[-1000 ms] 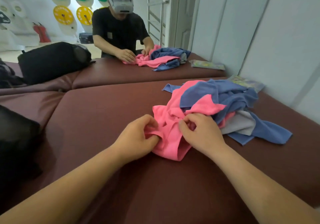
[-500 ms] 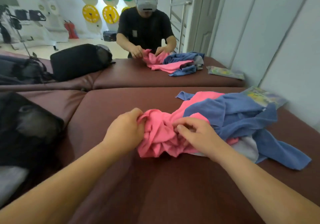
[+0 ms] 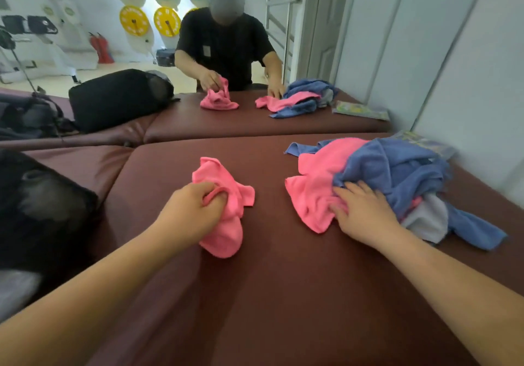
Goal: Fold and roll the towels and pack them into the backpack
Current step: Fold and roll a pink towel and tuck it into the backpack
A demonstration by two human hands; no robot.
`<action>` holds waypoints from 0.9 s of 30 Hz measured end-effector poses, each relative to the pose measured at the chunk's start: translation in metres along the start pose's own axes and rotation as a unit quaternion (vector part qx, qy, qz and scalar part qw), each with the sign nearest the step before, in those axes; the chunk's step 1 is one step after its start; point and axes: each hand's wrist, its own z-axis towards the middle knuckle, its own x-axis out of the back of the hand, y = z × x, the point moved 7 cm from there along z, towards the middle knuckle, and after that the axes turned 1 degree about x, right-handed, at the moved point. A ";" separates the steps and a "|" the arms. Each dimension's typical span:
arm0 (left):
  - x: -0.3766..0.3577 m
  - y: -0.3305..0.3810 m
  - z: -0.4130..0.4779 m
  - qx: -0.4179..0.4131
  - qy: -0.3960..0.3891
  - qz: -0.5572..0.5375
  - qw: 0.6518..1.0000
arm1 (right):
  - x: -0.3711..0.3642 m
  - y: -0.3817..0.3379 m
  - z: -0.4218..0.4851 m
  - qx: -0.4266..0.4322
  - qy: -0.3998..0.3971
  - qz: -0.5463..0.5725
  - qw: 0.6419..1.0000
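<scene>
My left hand (image 3: pixel 195 209) grips a crumpled pink towel (image 3: pixel 226 207) lying on the maroon padded table (image 3: pixel 255 294), apart from the rest. My right hand (image 3: pixel 360 212) lies with its fingers spread on the towel pile (image 3: pixel 382 175), touching another pink towel (image 3: pixel 312 195) under blue ones (image 3: pixel 397 173); a grey towel (image 3: pixel 428 218) shows at the pile's near side. A black backpack (image 3: pixel 37 209) sits at the left edge, partly out of view.
A mirror ahead reflects a person in a black shirt handling pink and blue towels, and a black bag (image 3: pixel 119 96). A colourful plastic packet (image 3: pixel 422 141) lies by the white wall on the right.
My left hand has pulled one pink towel out of the pile to the left. My right hand has let go of it and now rests on the pile.
</scene>
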 end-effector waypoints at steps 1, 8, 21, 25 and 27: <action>-0.002 0.002 -0.001 0.001 -0.014 -0.002 1.000 | 0.006 0.019 0.003 -0.045 -0.010 -0.030 0.999; 0.003 0.018 -0.022 -0.080 -0.049 0.000 0.996 | 0.078 -0.079 -0.032 0.076 0.004 0.265 0.961; 0.135 0.085 -0.035 -0.157 -0.069 -0.009 0.985 | 0.169 -0.158 -0.053 0.163 -0.008 0.540 0.825; 0.121 0.057 -0.042 -0.063 -0.199 0.050 0.977 | 0.166 -0.131 -0.046 0.107 -0.001 0.518 0.849; 0.122 0.047 -0.029 -0.071 -0.139 0.102 0.982 | 0.157 -0.123 -0.043 0.079 -0.020 0.527 0.846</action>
